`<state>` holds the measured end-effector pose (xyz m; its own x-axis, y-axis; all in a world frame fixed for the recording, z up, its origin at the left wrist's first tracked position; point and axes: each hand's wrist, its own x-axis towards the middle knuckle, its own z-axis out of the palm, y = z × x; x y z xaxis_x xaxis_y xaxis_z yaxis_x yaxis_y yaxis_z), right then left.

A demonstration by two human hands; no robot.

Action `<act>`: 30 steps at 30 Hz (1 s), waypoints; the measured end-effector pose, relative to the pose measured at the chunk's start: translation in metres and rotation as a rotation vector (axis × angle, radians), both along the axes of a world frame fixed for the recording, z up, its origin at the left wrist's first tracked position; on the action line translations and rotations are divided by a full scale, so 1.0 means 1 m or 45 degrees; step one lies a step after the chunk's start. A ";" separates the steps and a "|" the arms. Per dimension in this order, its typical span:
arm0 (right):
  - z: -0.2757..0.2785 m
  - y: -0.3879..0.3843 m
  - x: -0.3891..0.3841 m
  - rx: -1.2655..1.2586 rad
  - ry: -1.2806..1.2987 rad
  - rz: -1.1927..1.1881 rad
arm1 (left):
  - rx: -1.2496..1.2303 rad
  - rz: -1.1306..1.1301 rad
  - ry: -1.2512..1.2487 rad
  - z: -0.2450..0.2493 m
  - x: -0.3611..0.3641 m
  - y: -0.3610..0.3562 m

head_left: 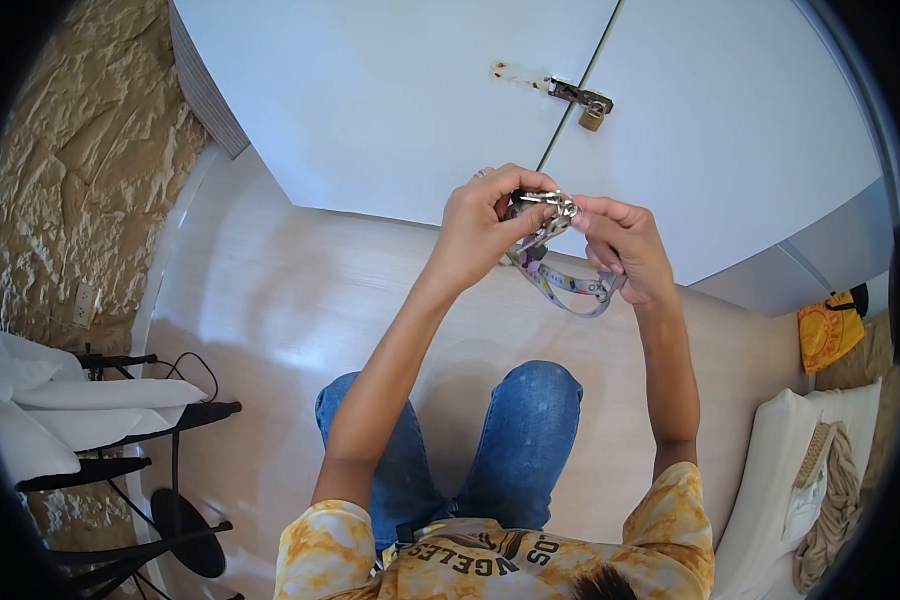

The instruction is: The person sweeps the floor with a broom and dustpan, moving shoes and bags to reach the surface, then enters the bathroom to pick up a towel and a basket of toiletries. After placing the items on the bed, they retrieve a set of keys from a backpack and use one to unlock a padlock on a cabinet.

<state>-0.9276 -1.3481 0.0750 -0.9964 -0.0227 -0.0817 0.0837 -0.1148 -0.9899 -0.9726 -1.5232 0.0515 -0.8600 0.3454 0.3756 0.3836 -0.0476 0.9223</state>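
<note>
My left hand [495, 220] is closed around a bunch of silvery keys [558, 212]. From the other side, my right hand [625, 245] pinches the bunch between thumb and finger. A printed lanyard [560, 285] hangs in a loop beneath the keys, its lower end close to my right hand's curled fingers. Beyond both hands stands a white cabinet with two doors [410, 110]. A brass padlock [591, 119] hangs from the dark hasp [578, 95] across the doors' seam, apart from my hands.
A black metal rack [175, 420] with white cloth [80, 400] stands at the left by a rough stone wall [90, 170]. At the right are a yellow bag [830, 335] and a white cushioned seat [760, 470] with beige fabric [832, 505]. Pale floor [270, 300] lies below.
</note>
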 end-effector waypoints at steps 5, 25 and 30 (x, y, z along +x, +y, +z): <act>0.007 -0.003 0.004 0.063 0.165 -0.086 | -0.144 0.209 0.544 0.003 0.001 -0.002; -0.001 -0.021 0.008 0.956 1.073 -0.328 | -0.111 0.479 0.987 0.010 0.007 -0.007; -0.012 -0.022 0.012 0.446 0.712 -0.222 | 0.007 0.446 1.012 0.002 0.007 -0.003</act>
